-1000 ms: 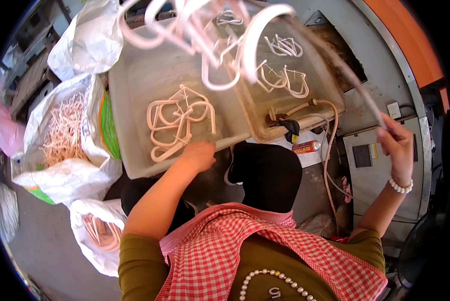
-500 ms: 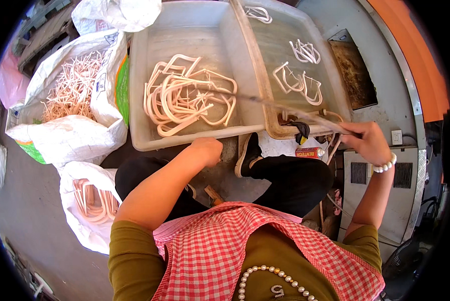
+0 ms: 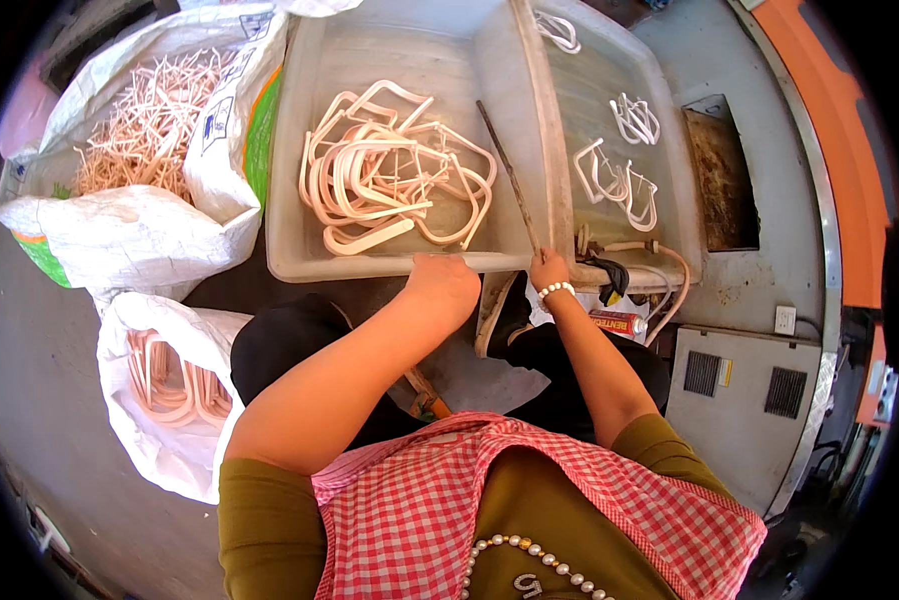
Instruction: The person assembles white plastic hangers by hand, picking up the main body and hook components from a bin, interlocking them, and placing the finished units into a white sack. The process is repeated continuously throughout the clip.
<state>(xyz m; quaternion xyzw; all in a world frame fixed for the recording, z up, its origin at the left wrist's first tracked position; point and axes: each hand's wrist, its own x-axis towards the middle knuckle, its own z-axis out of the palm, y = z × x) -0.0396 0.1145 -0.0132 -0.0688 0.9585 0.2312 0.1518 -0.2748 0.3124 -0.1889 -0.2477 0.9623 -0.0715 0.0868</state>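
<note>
Head view: two pale plastic tubs stand side by side before a seated person in a checked apron [image 3: 399, 500].
Right hand: fingers folded around a thin dark stick [image 3: 510, 178], pinching its near end; the hand [image 3: 548, 268] is beside the near right corner of the left tub [image 3: 344, 268].
Stick: slants up and leftward, its far tip over the left tub, near that tub's right wall.
Left hand: the fingers look curled in; whether the hand [image 3: 445, 284] grips anything, I cannot tell. It is at the near edge of the left tub, right of that edge's middle.
Pink loops: a tangled heap [image 3: 374, 190] in the left tub, toward its near edge, reaching from near the left wall toward the right.
Right tub: the rim [image 3: 551, 130] is stained brown; white loops [image 3: 636, 119] lie apart inside, one bunch by the far left corner.
Hose: bends over the near edge [image 3: 626, 246].
Sacks: left of the left tub, a large white sack [image 3: 119, 235] holds thin pink sticks [image 3: 154, 125]; a smaller white bag [image 3: 124, 420] holds bent pink pieces [image 3: 169, 385].
</note>
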